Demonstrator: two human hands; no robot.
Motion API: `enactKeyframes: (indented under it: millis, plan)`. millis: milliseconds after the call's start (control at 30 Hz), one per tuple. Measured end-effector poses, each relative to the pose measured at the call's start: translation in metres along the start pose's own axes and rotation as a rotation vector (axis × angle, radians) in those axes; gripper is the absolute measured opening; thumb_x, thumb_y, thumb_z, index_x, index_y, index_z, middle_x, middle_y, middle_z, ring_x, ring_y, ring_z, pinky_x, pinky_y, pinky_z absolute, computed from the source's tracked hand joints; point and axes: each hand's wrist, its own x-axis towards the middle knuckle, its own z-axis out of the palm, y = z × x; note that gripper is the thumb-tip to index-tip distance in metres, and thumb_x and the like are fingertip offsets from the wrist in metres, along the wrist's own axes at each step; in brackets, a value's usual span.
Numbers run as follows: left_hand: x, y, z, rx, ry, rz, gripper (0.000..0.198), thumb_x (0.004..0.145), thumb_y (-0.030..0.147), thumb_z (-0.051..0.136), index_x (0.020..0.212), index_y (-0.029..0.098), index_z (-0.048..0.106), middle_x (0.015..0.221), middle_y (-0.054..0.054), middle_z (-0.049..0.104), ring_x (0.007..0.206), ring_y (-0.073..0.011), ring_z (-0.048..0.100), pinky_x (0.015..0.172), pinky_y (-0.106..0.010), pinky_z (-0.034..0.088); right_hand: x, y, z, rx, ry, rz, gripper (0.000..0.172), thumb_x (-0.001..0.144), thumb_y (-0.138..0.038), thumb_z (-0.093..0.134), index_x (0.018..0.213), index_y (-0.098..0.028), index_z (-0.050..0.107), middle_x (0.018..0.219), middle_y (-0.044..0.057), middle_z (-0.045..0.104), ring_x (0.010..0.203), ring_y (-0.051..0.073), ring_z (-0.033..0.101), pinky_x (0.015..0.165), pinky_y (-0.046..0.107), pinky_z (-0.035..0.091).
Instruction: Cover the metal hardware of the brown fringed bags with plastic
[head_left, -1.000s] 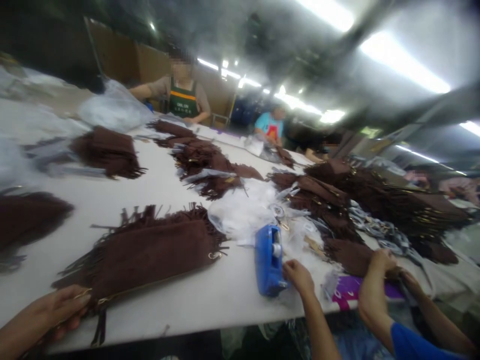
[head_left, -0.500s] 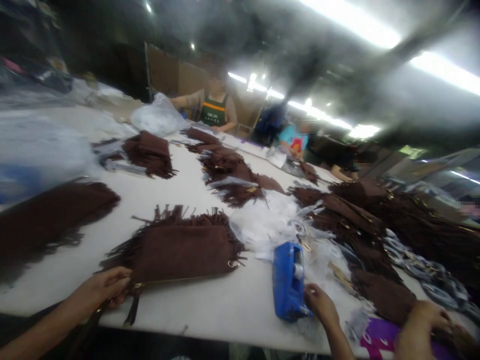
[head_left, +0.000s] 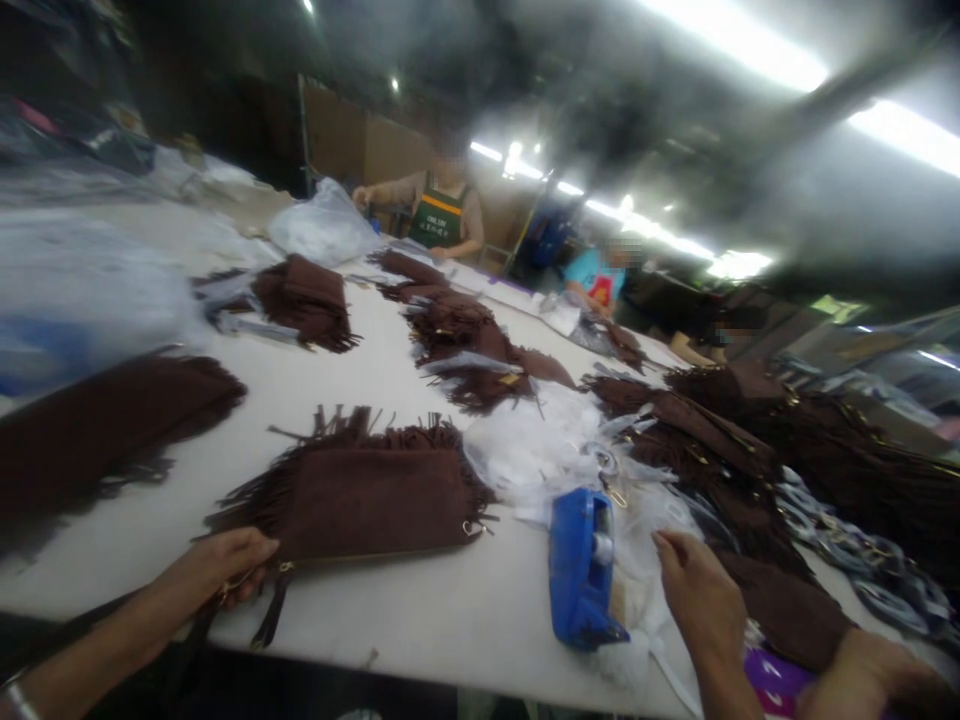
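Note:
A dark brown fringed pouch [head_left: 379,500] lies flat on the table, its zipper edge toward me and its fringe pointing away. At its near left corner is my left hand [head_left: 232,570], closed on a dark strap [head_left: 201,628] with a gold-coloured metal piece between the fingers. A zipper pull with a tassel [head_left: 270,615] hangs beside it. My right hand [head_left: 701,590] is raised to the right of a blue tape dispenser [head_left: 581,570], apart from it. Its thumb and fingers are pinched together; whatever they hold is too small to make out.
Another person's hand [head_left: 862,675] is at the lower right, beside brown fabric and a purple item [head_left: 776,680]. White plastic bags [head_left: 532,440] lie behind the dispenser. More brown fringed pouches [head_left: 307,300] are spread over the table. Coiled grey straps [head_left: 847,540] lie right. Co-workers [head_left: 442,215] stand opposite.
My right hand has moved from the dispenser's side up and to the right. The other person's hand has shifted slightly lower. My left hand stays at the pouch corner.

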Motion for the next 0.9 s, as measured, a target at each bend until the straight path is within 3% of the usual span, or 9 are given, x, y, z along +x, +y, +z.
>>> enactKeyframes:
  millis: [167,267,367,500,567,633,700,800,900]
  plan:
    - [-0.012,0.011,-0.003,-0.172,-0.087,-0.010,0.056,0.062,0.072,0.068,0.064,0.019,0.051,0.050,0.003,0.054,0.046,-0.0126,0.043,0.048,-0.021,0.028,0.002,-0.067,-0.005,0.046,-0.007,-0.073,0.037,0.089,-0.050,0.042,0.097,-0.023,0.067,0.086,0.006,0.070,0.075,0.024,0.062,0.062,0.032,0.036]
    - [-0.020,0.018,-0.005,-0.168,-0.108,0.030,0.054,0.064,0.070,0.069,0.066,0.018,0.053,0.053,0.001,0.056,0.048,-0.0129,0.046,0.049,-0.022,0.031,0.004,-0.098,0.006,0.060,-0.053,-0.107,0.035,0.091,-0.050,0.043,0.094,-0.024,0.067,0.085,0.004,0.069,0.073,0.021,0.062,0.060,0.030,0.034]
    - [-0.024,0.023,-0.003,-0.195,-0.094,0.027,0.053,0.064,0.067,0.070,0.065,0.017,0.054,0.052,0.002,0.055,0.048,-0.0120,0.045,0.048,-0.021,0.031,-0.001,-0.119,0.025,0.001,-0.106,-0.232,0.030,0.094,-0.045,0.044,0.090,-0.024,0.065,0.085,0.003,0.069,0.073,0.019,0.062,0.059,0.029,0.034]
    - [-0.021,0.022,-0.001,-0.212,-0.061,0.004,0.053,0.063,0.068,0.070,0.064,0.018,0.052,0.051,0.002,0.053,0.046,-0.0114,0.043,0.047,-0.021,0.030,-0.027,-0.135,0.063,-0.043,-0.180,-0.397,0.023,0.093,-0.022,0.043,0.088,-0.020,0.066,0.081,0.005,0.069,0.074,0.019,0.064,0.064,0.028,0.040]
    - [-0.017,0.020,-0.001,-0.213,-0.059,0.001,0.053,0.064,0.068,0.069,0.065,0.018,0.053,0.052,0.001,0.054,0.047,-0.0118,0.044,0.048,-0.021,0.031,-0.043,-0.139,0.084,-0.048,-0.173,-0.458,0.034,0.088,-0.007,0.038,0.103,-0.017,0.067,0.101,0.010,0.071,0.094,0.022,0.064,0.076,0.030,0.043]
    - [-0.013,0.017,-0.003,-0.194,-0.074,-0.004,0.053,0.066,0.069,0.067,0.067,0.018,0.053,0.053,0.001,0.055,0.047,-0.0122,0.044,0.047,-0.021,0.028,-0.055,-0.142,0.101,-0.049,-0.146,-0.509,0.049,0.084,0.001,0.034,0.121,-0.015,0.061,0.123,0.013,0.064,0.116,0.025,0.057,0.090,0.034,0.042]
    - [-0.009,0.013,-0.005,-0.168,-0.101,-0.009,0.054,0.068,0.070,0.064,0.069,0.018,0.054,0.053,0.000,0.055,0.047,-0.0124,0.043,0.046,-0.021,0.022,-0.063,-0.144,0.114,-0.042,-0.123,-0.556,0.054,0.082,0.003,0.033,0.129,-0.014,0.056,0.131,0.014,0.059,0.125,0.027,0.050,0.098,0.040,0.040]
    - [-0.006,0.009,-0.008,-0.145,-0.136,-0.020,0.054,0.071,0.071,0.062,0.072,0.017,0.054,0.055,0.000,0.055,0.047,-0.0123,0.043,0.046,-0.021,0.018,-0.070,-0.143,0.122,-0.019,-0.104,-0.617,0.048,0.084,0.000,0.037,0.125,-0.016,0.059,0.124,0.014,0.063,0.118,0.028,0.054,0.099,0.043,0.040]
    - [-0.008,0.009,-0.009,-0.183,-0.130,-0.014,0.053,0.070,0.069,0.064,0.072,0.017,0.054,0.057,0.000,0.056,0.049,-0.0121,0.045,0.047,-0.021,0.023,-0.075,-0.140,0.120,0.009,-0.082,-0.639,0.040,0.087,-0.005,0.041,0.118,-0.018,0.062,0.102,0.011,0.069,0.099,0.026,0.061,0.094,0.040,0.044]
